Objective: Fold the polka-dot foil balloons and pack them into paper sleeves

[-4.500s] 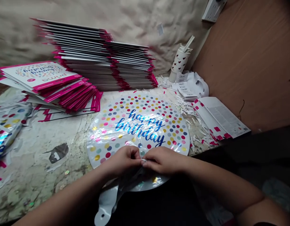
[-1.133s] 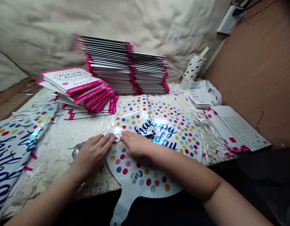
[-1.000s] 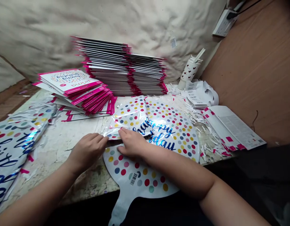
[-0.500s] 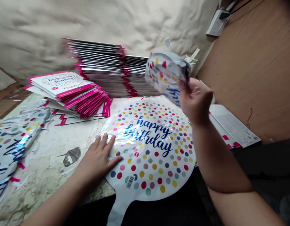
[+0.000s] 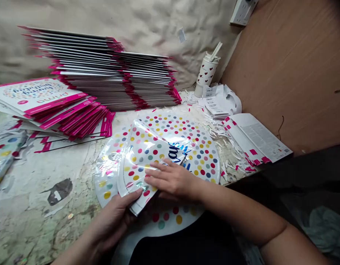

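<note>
A round foil balloon [image 5: 199, 147] with coloured dots and blue lettering lies flat at the table's near edge. On top of it sits a second dotted balloon [image 5: 142, 154], folded into a wedge. My right hand [image 5: 172, 180] lies flat on the folded piece, fingers stretched out and pressing it down. My left hand [image 5: 116, 217] pinches the folded piece's near corner between thumb and fingers. The lower balloon's white neck [image 5: 125, 250] hangs over the table edge under my left wrist.
A tall stack of pink-edged cards [image 5: 109, 79] stands at the back, a lower fanned stack [image 5: 48, 106] to the left. A heart-patterned cup [image 5: 204, 75], label strips [image 5: 218, 103] and a booklet [image 5: 256, 138] lie right. More dotted foil [image 5: 4, 154] at far left.
My right hand has come down from the air with the folded balloon and now presses it onto the flat one. My left hand has moved from lying flat to gripping the fold's corner.
</note>
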`<state>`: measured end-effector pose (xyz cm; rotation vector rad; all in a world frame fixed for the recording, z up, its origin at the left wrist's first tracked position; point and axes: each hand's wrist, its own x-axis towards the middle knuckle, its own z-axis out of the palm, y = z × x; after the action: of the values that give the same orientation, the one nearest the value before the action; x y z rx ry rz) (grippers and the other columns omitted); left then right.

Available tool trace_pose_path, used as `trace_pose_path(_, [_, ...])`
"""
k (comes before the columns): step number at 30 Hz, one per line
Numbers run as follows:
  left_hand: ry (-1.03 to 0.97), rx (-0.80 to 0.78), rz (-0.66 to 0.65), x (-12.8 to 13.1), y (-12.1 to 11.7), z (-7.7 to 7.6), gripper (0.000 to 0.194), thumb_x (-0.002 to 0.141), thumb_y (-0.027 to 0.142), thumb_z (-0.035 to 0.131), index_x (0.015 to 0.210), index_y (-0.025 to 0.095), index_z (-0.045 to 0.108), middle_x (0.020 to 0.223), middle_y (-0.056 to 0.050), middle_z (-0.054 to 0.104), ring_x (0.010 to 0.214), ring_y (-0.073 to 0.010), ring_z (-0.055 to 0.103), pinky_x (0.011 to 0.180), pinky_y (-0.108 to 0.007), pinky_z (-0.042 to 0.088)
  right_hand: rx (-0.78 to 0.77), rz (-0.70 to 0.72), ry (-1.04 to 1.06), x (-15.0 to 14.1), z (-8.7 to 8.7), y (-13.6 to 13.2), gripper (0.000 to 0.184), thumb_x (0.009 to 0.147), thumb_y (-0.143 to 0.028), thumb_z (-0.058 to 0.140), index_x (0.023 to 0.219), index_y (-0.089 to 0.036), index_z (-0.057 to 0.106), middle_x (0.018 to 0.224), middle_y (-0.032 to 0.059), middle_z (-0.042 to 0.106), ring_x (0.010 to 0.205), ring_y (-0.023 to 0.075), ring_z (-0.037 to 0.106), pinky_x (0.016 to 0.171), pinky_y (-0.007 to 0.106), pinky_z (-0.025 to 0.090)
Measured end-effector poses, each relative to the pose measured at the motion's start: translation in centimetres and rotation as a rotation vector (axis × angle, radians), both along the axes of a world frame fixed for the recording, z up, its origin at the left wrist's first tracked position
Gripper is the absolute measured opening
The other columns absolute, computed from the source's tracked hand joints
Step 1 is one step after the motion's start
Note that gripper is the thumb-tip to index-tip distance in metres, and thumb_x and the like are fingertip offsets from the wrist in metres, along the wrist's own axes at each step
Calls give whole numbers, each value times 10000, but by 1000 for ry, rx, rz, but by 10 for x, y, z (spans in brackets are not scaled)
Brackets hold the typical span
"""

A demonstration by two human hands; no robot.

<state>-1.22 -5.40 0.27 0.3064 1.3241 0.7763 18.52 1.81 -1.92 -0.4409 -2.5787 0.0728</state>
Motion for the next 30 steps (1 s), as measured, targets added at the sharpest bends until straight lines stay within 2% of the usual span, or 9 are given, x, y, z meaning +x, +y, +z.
trace_pose_path(3, [11,-40,33,0,4,5,417,705,134,686,1107,119,573,989,-143,678,711,-223,666,598,-319,556,-315,-243,158,38,6,10,699,773,-398,609,1376,-173,338,1448,122,327,1377,267,186,1098,494,205])
trace_pose_path(5, [16,-58,57,-1,6,10,390,706,112,678,1084,102,582,984,-156,678,692,-223,667,596,-324,563,-522,-418,250,57,2,19,754,745,-316,626,1405,-207,280,1464,107,293,1367,255,224,1087,451,261])
trace_pose_path(8, [10,-33,56,1,5,17,376,697,107,684,1063,99,595,990,-160,678,705,-239,672,607,-345,574,-678,-448,303,63,-9,33,686,742,-208,575,1381,-230,327,1395,76,417,1263,213,422,1017,357,382])
trace_pose_path(11, [-20,-16,30,5,0,20,382,695,121,692,1067,117,601,1005,-147,680,761,-260,675,631,-359,584,-562,-518,254,49,-13,45,506,767,-135,488,1266,-217,489,1242,51,577,1122,189,550,956,309,425])
trace_pose_path(16, [32,5,9,7,-5,19,331,710,149,689,1034,124,624,971,-136,692,791,-259,682,583,-300,587,-279,-758,-118,31,-1,61,343,852,-161,396,1118,-151,612,990,120,680,929,248,611,842,369,446])
trace_pose_path(18, [28,27,16,5,-4,15,317,718,148,682,1029,123,625,963,-139,694,802,-265,685,590,-303,592,-278,-668,-167,36,4,63,406,819,-189,468,1215,-151,550,1161,130,614,1072,263,553,895,375,433])
trace_pose_path(22, [-7,10,64,5,-4,9,379,741,124,654,1113,131,579,972,-149,690,810,-269,688,592,-307,596,-272,-327,-255,52,1,57,848,688,-312,654,1411,-84,273,1464,158,279,1340,284,277,1057,412,323])
trace_pose_path(26, [-36,-1,84,14,-5,13,416,748,119,646,1152,141,553,1044,-156,671,815,-269,688,589,-315,598,-36,-363,-114,43,-13,41,505,817,-159,501,1314,-91,441,1345,152,470,1290,247,386,1073,473,287])
trace_pose_path(30, [-74,52,136,26,-5,16,398,756,150,643,1144,188,563,1063,-122,671,789,-240,692,584,-296,590,249,-210,109,11,-13,5,297,886,-154,443,1139,-123,597,1137,94,648,1143,195,550,1029,400,376])
